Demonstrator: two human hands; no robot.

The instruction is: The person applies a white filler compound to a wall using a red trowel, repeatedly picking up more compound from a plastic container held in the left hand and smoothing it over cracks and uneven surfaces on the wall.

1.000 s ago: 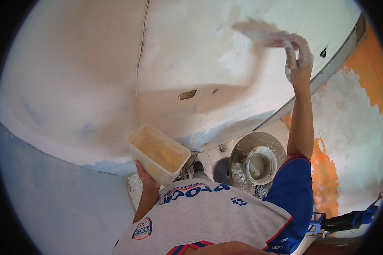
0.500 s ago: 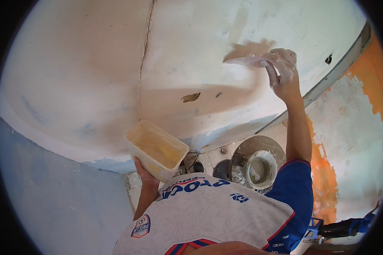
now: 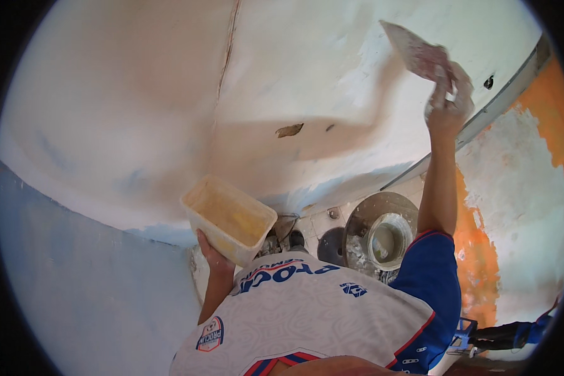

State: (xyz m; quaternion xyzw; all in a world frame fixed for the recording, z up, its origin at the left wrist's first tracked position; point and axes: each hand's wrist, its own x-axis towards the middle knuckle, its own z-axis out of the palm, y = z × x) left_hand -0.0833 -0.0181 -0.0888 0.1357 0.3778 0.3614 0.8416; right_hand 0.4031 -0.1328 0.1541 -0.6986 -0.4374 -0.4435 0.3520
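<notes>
My left hand (image 3: 214, 254) grips a pale, yellowish rectangular plastic tub (image 3: 214, 235) from its left side, fingers partly hidden underneath. Only thin residue shows on the tub's inside. Up at the right, my right hand (image 3: 450, 100), whitened with filler, is closed on a flat, thin putty spreader (image 3: 417, 51). The spreader is smeared with whitish paste and tilts toward the upper left. It appears to be just off the pale wall (image 3: 332, 75); contact cannot be made out. Below and left of it, the wall has a ragged hole (image 3: 289, 130) and a long vertical crack (image 3: 229, 50).
A filler-spattered bucket (image 3: 408, 237) stands on the tiled floor beside a large round dark disc (image 3: 363, 216). Near it is a smaller dark round object (image 3: 330, 245). A blue wall (image 3: 75, 269) rises at left, a patchy orange wall (image 3: 476, 263) at right. Another person's leg (image 3: 501, 335) shows lower right.
My right hand has moved up and right with the spreader, which has turned from nearly level to steeply slanted. The tub in my left hand has hardly moved.
</notes>
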